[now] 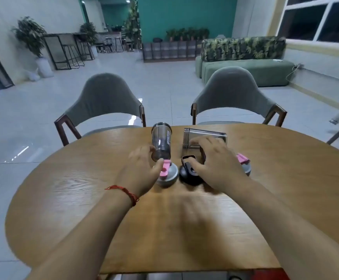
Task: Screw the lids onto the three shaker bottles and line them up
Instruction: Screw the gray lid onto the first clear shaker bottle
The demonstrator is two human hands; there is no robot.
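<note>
A dark see-through shaker bottle [161, 141] lies on the wooden table [83, 195], its open mouth pointing away from me. A second clear bottle [203, 136] lies sideways to its right. My left hand [142, 170] hovers at the dark bottle's base, its thumb beside a grey lid with a pink flip cap [167, 174]. My right hand [215, 160] is spread over a black lid [189, 173], fingers touching it and the clear bottle. Another grey and pink lid [244, 163] peeks out to the right of that hand. A third bottle is hidden or not in view.
Two grey chairs [105, 100] [235, 93] stand at the table's far side. Behind them are tiled floor, a green sofa [245, 65], plants and bar stools. The table's near edge is close to my body.
</note>
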